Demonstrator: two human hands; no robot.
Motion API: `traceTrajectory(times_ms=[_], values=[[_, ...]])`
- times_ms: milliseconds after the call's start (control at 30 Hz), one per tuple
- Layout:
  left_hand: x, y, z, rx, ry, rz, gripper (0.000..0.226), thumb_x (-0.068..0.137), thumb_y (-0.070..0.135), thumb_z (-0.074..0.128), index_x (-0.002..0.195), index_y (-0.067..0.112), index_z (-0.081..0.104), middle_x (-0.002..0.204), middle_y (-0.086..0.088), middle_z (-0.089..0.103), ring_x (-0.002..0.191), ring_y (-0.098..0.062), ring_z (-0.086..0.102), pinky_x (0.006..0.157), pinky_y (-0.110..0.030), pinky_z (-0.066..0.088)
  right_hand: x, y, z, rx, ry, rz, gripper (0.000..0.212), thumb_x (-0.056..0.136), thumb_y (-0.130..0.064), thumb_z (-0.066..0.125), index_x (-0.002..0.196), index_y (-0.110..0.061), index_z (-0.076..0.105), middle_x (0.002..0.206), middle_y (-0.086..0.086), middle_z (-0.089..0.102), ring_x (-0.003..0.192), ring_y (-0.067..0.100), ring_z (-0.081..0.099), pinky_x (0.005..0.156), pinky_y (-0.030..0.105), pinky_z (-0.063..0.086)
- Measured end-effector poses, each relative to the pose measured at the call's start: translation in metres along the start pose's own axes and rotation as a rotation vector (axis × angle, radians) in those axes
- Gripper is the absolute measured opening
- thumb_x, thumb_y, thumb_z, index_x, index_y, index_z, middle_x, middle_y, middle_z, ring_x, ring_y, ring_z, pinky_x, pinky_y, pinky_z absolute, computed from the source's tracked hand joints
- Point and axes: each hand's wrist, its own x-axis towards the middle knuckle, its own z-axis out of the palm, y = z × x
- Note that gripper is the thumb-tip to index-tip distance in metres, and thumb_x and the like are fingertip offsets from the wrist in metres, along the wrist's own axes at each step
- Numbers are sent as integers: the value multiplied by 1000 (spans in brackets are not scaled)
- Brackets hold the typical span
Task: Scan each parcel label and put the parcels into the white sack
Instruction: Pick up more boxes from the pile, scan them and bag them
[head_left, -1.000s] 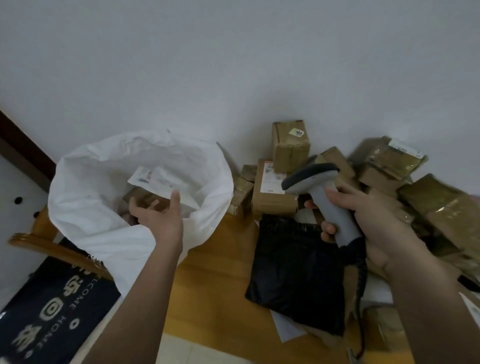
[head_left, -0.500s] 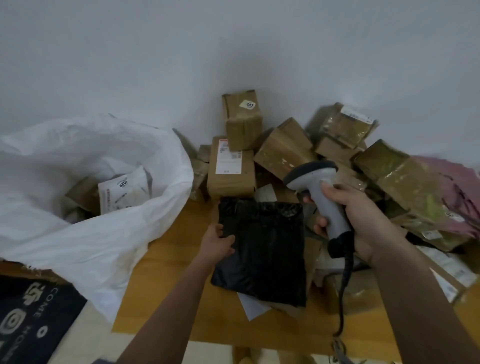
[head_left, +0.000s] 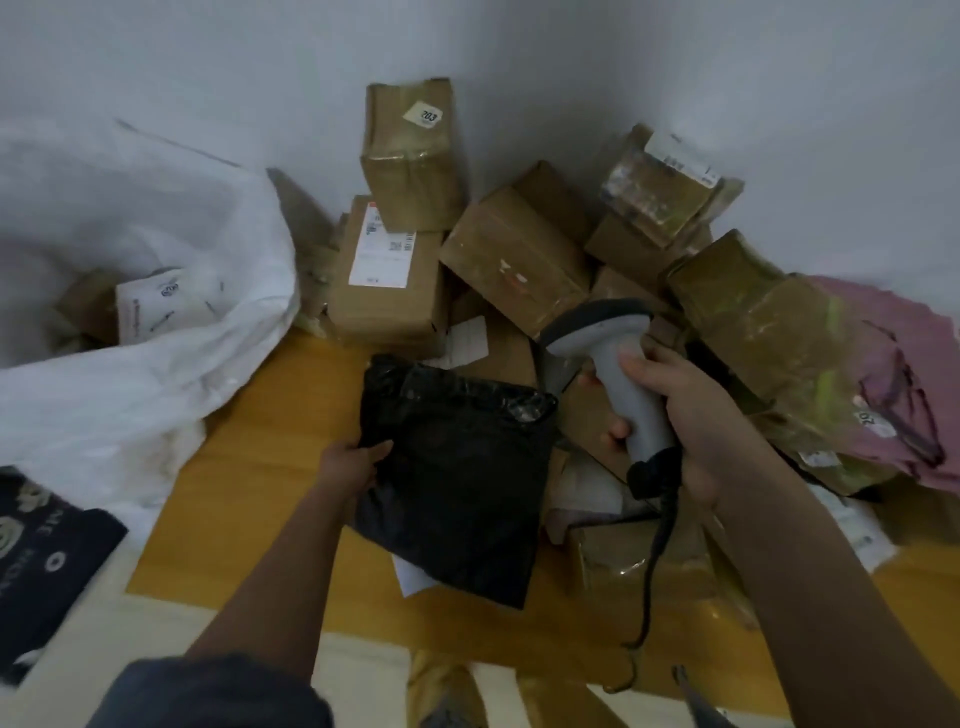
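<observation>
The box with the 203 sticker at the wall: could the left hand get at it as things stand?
Probably not right now: the left hand is gripping the black parcel. The box with the 203 sticker tops the pile, uncovered.

Bare forearms, with a dark blue sleeve (head_left: 218, 691) on the left arm.

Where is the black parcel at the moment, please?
In the head view it lies mid-frame: the black parcel on the wooden floor, gripped by the left hand, beside the scanner.
</observation>
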Motion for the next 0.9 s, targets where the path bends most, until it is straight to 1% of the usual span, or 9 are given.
traceTrajectory(times_ms=[200,300,367,500,600,700,767,800,900], values=[[-52,27,-32,-192,-130,138,19,98,3,51,114,12,57,105,-7,65,84,-24,67,68,-24,60,7,-15,11,9,-79,8,30,97,-19,58,125,-11,48,98,11,62,44,14,45,42,25,46],[-85,55,-53,-203,-191,282,31,98,1,49,127,10,57,118,-10,68,101,-35,69,92,-42,55,8,-19,19,-18,-50,-30,44,92,-18,67,129,-12,44,103,12,63,43,10,49,46,26,49],[-100,72,-66,-226,-216,346,35,96,-7,46,128,3,57,123,-13,67,109,-35,66,100,-46,48,5,-21,26,-10,-23,-45,48,90,-19,69,128,-16,41,101,13,60,44,9,51,46,26,50],[-132,106,-79,-220,-213,446,31,84,-18,43,105,-8,62,104,-17,72,102,-34,68,91,-33,56,-4,-30,39,-5,32,-58,64,89,-30,71,136,-28,28,96,11,54,55,14,51,48,27,51],[-145,123,-85,-207,-270,536,39,73,2,52,108,-8,64,106,-23,65,102,-35,61,97,-37,49,-10,-33,45,19,12,-65,63,87,-30,73,133,-26,30,96,11,53,56,15,51,49,28,51],[-151,134,-89,-321,-338,545,36,76,15,50,102,-6,63,106,-22,63,99,-31,61,96,-37,50,-13,-33,46,4,0,-101,60,85,-11,74,124,-25,31,99,15,54,58,16,52,53,30,51],[-152,139,-88,-349,-287,578,22,91,19,52,91,-1,61,94,-16,66,95,-27,60,92,-37,50,-14,-33,45,-44,12,-136,66,83,1,72,126,-27,30,97,16,55,60,18,53,55,33,51],[-153,141,-87,-284,-226,619,28,96,24,54,88,-2,63,89,-16,67,93,-27,61,92,-38,50,-15,-33,44,-73,17,-159,70,83,5,71,129,-26,29,94,16,56,60,19,54,56,34,51],[-156,144,-81,19,1,791,16,82,17,74,74,5,67,86,-9,70,89,-23,65,83,-35,56,-19,-34,40,-119,22,-206,72,83,6,70,133,-24,28,82,16,56,56,20,53,58,38,51]])
